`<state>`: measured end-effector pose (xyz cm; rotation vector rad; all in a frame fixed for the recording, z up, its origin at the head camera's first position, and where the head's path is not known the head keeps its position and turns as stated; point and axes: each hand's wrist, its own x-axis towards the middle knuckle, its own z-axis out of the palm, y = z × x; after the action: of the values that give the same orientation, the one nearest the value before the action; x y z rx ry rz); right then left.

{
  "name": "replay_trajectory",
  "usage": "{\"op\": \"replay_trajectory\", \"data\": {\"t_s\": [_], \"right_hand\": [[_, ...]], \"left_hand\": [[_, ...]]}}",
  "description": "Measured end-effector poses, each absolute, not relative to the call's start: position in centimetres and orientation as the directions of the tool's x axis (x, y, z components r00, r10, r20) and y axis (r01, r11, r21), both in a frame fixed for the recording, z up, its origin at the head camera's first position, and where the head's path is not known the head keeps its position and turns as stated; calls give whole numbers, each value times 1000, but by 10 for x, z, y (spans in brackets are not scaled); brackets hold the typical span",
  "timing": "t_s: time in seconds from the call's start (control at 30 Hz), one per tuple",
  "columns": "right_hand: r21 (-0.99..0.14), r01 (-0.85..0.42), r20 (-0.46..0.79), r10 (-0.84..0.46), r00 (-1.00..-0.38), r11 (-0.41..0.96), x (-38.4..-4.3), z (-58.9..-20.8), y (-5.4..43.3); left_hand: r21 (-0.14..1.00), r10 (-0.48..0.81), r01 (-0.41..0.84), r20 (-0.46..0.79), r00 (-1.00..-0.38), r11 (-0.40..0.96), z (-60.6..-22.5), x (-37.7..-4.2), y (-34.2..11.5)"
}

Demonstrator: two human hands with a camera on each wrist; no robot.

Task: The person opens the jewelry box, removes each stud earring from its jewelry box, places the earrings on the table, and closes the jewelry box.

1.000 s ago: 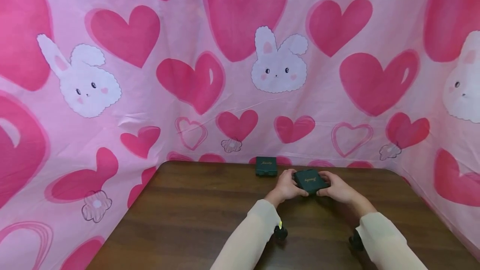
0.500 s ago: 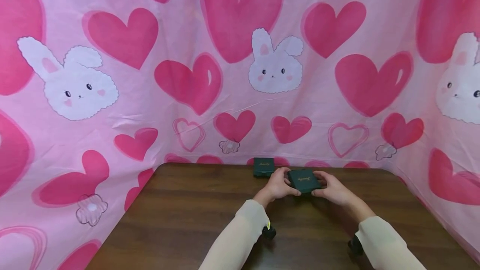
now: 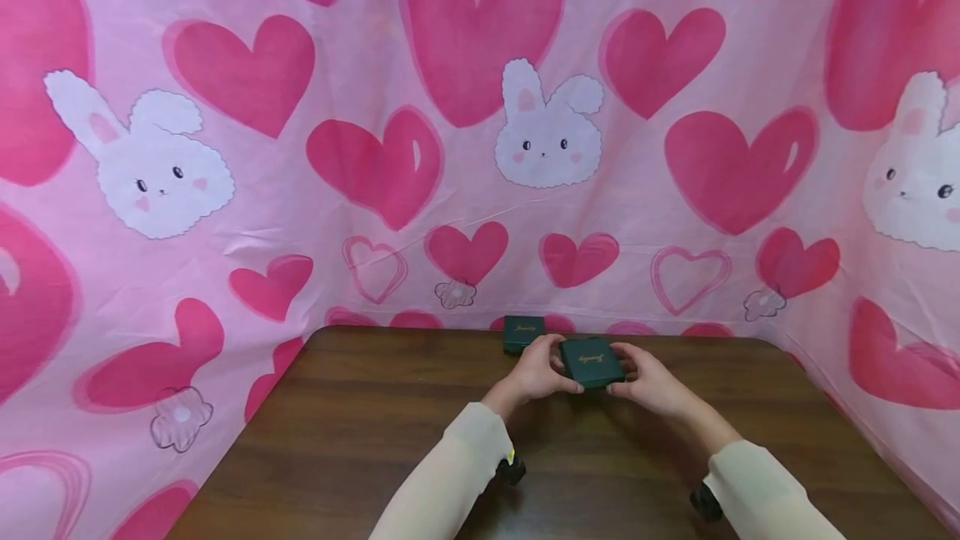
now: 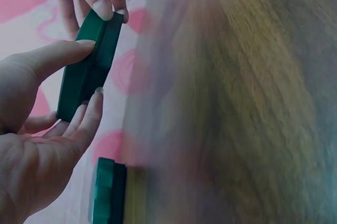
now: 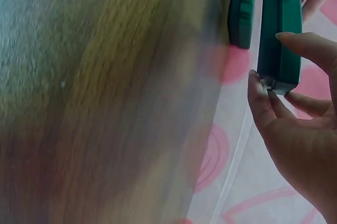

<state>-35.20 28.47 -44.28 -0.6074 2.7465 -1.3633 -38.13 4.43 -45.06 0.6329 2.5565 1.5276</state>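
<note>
Between both hands is a small dark green jewelry box (image 3: 591, 361) with gold script on its lid. My left hand (image 3: 534, 371) grips its left side, thumb at the near edge and fingers beneath and behind. The right hand (image 3: 649, 377) pinches the opposite side in the same way. In both wrist views the held box (image 4: 79, 79) is off the tabletop, with the thumbs on its near side. A matching green box (image 3: 519, 330) rests at the table's back edge, just behind and left of my left hand; the right wrist view also has this second box (image 5: 242, 16).
The brown wood-grain table (image 3: 375, 432) stretches out on both sides of the arms. Directly behind its back edge hangs a pink cloth (image 3: 465, 198) printed with hearts and rabbits, which also covers the left and right sides.
Both hands have carried the held jewelry box to the left, closer to the second box, and its lid has turned a little squarer to the view. The second box stays in place.
</note>
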Motion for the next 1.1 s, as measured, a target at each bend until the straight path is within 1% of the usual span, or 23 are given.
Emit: {"op": "replay_trajectory", "data": {"t_s": [0.3, 0.57, 0.8, 1.1], "right_hand": [[-728, -402, 229, -356, -906, 555, -347, -444, 272], [-722, -416, 232, -372, -899, 553, -339, -441, 259], [-708, -401, 214, -364, -906, 581, -337, -444, 250], [-727, -376, 204, -343, -917, 574, -330, -446, 235]], "left_hand": [[857, 415, 326, 149, -897, 398, -449, -377, 29], [883, 422, 295, 126, -898, 364, -453, -373, 15], [881, 429, 283, 104, -897, 379, -456, -371, 6], [882, 440, 252, 58, -896, 399, -452, -365, -10]]}}
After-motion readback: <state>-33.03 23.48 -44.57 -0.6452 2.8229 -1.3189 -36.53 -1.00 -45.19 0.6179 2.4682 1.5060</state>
